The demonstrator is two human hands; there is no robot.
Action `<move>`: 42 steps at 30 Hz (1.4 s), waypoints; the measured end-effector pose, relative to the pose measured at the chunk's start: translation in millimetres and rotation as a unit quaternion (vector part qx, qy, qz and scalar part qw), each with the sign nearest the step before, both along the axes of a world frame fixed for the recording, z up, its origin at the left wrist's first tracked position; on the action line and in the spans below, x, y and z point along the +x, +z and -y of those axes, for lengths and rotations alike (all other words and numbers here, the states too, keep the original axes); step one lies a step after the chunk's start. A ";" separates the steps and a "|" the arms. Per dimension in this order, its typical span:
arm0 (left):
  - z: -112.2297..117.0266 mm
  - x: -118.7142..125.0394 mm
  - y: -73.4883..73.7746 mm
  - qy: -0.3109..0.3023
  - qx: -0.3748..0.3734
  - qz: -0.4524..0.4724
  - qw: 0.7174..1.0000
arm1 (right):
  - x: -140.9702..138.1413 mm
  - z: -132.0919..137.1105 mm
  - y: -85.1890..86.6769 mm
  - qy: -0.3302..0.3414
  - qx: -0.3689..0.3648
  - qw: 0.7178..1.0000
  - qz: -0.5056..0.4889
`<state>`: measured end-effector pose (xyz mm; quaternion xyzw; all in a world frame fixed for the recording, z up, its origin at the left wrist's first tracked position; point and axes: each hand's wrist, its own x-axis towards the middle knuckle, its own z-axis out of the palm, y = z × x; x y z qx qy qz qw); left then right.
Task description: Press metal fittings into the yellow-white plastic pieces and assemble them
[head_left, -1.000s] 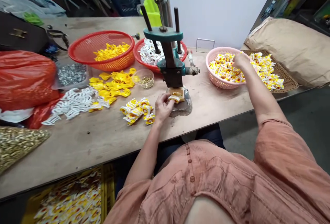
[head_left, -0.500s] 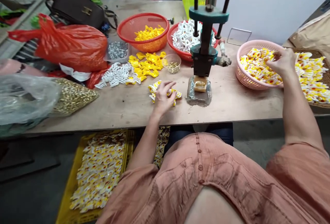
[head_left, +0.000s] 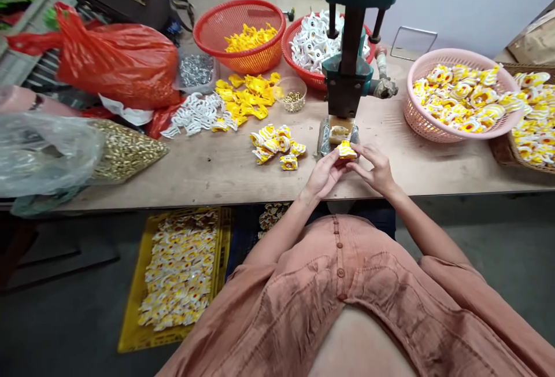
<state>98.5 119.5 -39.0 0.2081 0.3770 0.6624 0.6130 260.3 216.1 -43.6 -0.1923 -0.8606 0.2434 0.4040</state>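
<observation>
My left hand [head_left: 323, 176] and my right hand [head_left: 376, 167] meet at the table's front edge and together pinch one small yellow-and-white piece [head_left: 346, 149]. They hold it just in front of the base block [head_left: 339, 133] of the green hand press [head_left: 350, 59]. A small heap of the same striped pieces [head_left: 276, 144] lies on the table just left of my left hand.
A pink basket [head_left: 455, 132] of finished pieces stands at the right, a wicker tray [head_left: 503, 151] beside it. Behind are two red baskets [head_left: 217, 24], loose yellow [head_left: 247, 96] and white parts [head_left: 195, 115], a rivet cup [head_left: 293, 99], a red bag [head_left: 115, 65]. A yellow crate [head_left: 173, 276] sits on the floor.
My right hand left the pink basket and came to the table's front. My left hand lifted a piece from the small heap, and both hands now hold it before the press.
</observation>
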 end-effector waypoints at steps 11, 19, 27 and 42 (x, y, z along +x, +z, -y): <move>-36.8 -44.2 -35.9 0.226 0.104 -0.492 0.834 | -53.5 -19.0 -30.6 -0.141 -0.035 0.982 -0.120; -67.8 -65.4 -49.8 0.231 0.096 -0.557 0.792 | -66.1 -42.4 -35.0 -0.177 -0.011 0.983 -0.047; -63.8 -72.3 -37.4 0.195 0.140 -0.613 0.753 | -61.0 -46.4 -33.0 -0.158 0.011 0.987 -0.025; -44.0 -86.9 -45.5 -0.032 0.098 -0.627 0.772 | -39.0 -133.9 25.6 -0.101 -0.437 0.881 -0.150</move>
